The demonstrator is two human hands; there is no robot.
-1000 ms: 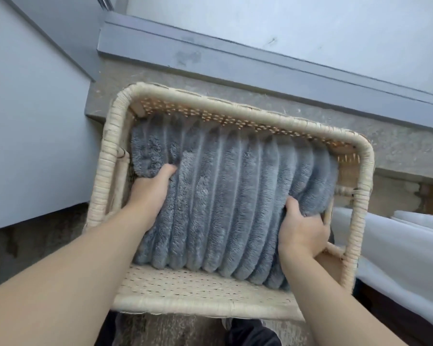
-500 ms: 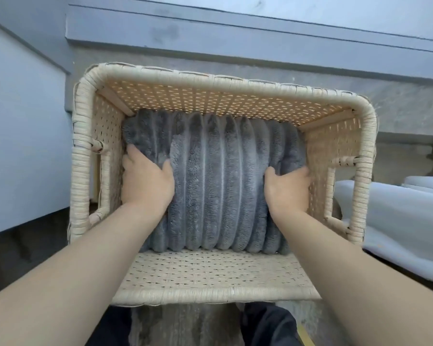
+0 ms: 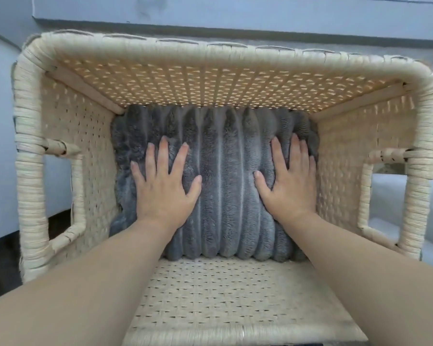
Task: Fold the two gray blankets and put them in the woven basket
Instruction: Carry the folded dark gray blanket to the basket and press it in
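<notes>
A folded gray ribbed blanket [image 3: 223, 186] lies at the bottom of the cream woven basket [image 3: 160, 46], filling the floor from wall to wall. My left hand [image 3: 164, 186] presses flat on its left half with the fingers spread. On the right half my right hand [image 3: 289, 181] presses flat too, fingers straight. Both forearms reach down over the basket's near wall. Only one blanket surface shows; whatever lies under it is hidden.
The basket has a handle opening in its left wall [image 3: 58, 193] and in its right wall [image 3: 385, 196]. A gray wall and ledge [image 3: 235, 11] run behind it. Something white [image 3: 410, 208] lies to the right, and a dark floor [image 3: 3, 260] shows at the left.
The blanket has gone from the rim down to the basket's bottom. Both hands let go of its sides and now lie flat on top. The camera has moved closer over the basket.
</notes>
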